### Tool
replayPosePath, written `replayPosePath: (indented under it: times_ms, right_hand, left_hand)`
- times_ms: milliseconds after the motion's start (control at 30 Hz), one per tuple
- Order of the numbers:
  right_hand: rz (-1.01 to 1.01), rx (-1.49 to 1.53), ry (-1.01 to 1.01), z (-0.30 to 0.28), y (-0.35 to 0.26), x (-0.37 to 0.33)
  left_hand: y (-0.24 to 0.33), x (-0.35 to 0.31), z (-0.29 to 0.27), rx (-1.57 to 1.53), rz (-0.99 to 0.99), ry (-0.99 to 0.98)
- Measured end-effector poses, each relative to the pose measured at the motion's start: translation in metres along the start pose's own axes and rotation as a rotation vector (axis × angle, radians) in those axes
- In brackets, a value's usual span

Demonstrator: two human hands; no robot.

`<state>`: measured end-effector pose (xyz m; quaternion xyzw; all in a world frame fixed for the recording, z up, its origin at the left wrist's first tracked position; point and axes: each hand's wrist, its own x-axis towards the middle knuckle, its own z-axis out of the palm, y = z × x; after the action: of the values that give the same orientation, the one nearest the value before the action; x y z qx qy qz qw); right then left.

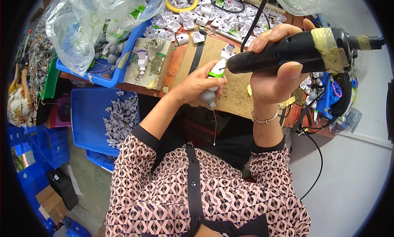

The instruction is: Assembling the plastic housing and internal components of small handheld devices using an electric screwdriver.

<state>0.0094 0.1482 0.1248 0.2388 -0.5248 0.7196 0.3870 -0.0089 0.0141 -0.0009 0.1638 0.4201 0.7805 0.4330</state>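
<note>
Cluttered with small white plastic housings, the workbench fills the upper half of the frame, with a blue bin of pale parts hanging off its lower left edge. At the centre, over a brown cardboard mat, the left hand is wrapped around a white and green part, thumb and fingers closed on its body. The part's long axis tilts from lower left to upper right, its grey rounded end pointing down toward the person. From the right, the right hand grips a black powered driver whose long axis lies nearly level across the frame. Its tip meets the part's side at about mid-length, so the 2 hands sit just beside each other, the driver crossing the part at a wide angle.
</note>
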Motion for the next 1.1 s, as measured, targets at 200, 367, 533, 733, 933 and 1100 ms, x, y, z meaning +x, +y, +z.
replayPosePath:
  times_ms: [200, 367, 533, 733, 933, 1100]
  right_hand:
    - [0.023, -0.056, -0.011, 0.001, -0.003, 0.001]
    - [-0.029, -0.168, -0.066, -0.008, -0.009, 0.015]
    - [-0.022, -0.284, 0.044, -0.040, -0.007, 0.044]
    - [0.134, -1.002, -0.311, -0.085, 0.032, 0.044]
    - [0.282, -1.519, -0.525, -0.120, 0.065, 0.000]
    - [0.277, -1.557, -0.549, -0.124, 0.068, -0.010]
  left_hand:
    - [0.003, 0.000, 0.003, 0.006, -0.009, 0.010]
    - [0.004, 0.000, 0.004, 0.017, -0.009, 0.019]
    - [0.012, -0.002, 0.014, 0.010, -0.028, 0.044]
    - [0.006, -0.007, 0.008, -0.005, 0.041, 0.066]
    - [0.001, -0.006, 0.009, 0.149, 0.200, 0.147]
    - [0.004, -0.002, 0.007, 0.360, 0.200, 0.237]
